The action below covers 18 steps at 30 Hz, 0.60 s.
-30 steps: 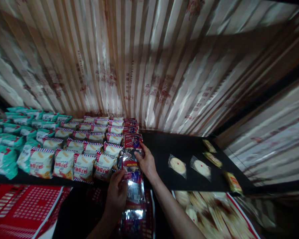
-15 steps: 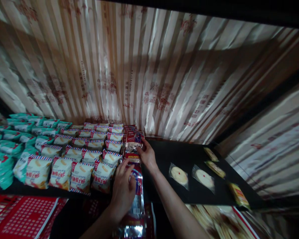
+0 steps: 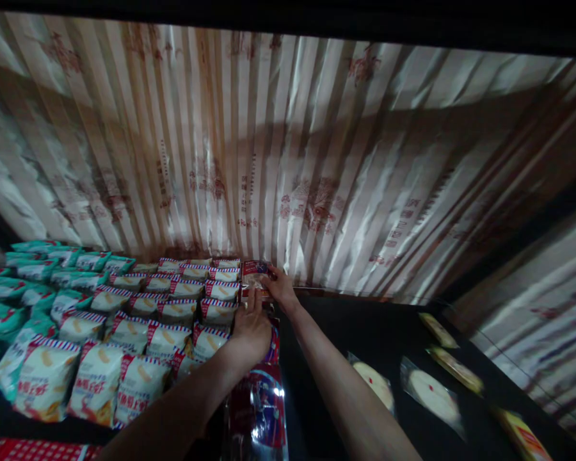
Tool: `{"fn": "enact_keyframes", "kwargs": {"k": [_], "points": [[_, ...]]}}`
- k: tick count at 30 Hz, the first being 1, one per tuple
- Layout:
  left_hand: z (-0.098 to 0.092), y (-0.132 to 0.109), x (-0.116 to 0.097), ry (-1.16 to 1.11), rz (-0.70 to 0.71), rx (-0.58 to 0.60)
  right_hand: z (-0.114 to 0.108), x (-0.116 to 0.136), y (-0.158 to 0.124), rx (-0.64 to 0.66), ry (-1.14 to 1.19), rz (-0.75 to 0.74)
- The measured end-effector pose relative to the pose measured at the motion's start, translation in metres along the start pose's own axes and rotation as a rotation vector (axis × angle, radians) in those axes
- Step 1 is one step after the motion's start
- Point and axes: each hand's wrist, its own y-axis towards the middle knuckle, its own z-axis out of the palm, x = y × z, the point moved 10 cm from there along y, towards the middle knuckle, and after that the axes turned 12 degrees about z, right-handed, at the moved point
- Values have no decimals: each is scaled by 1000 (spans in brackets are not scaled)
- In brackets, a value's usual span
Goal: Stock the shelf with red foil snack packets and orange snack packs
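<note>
At the back of the black shelf, my right hand (image 3: 283, 289) grips the right edge of a red snack packet (image 3: 254, 272), its thumb on the front. My left hand (image 3: 253, 328) is just below, fingers stretched out and touching the packet's lower edge. More dark red, shiny packets (image 3: 264, 400) lie in the same column, partly under my left hand and toward the front. Directly left stand rows of white snack bags (image 3: 178, 310) with red and blue striped tops.
Teal bags (image 3: 38, 272) fill the far left. On the right of the black shelf (image 3: 317, 339) lie round flat breads in clear wrappers (image 3: 432, 390) and several yellow packets (image 3: 456, 368). A creased, printed sheet (image 3: 297, 128) hangs behind. A red basket (image 3: 33, 450) shows at bottom left.
Both hands have moved farther back along the column with the red packet. My left hand has gone from the front packets to the held packet's lower edge. The view has shifted.
</note>
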Motion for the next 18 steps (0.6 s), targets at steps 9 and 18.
{"fn": "enact_keyframes", "kwargs": {"k": [9, 18], "points": [[14, 19, 18, 56, -8, -13, 11, -9, 11, 3, -181, 11], [13, 22, 6, 138, 33, 30, 19, -7, 6, -2, -411, -36]]}}
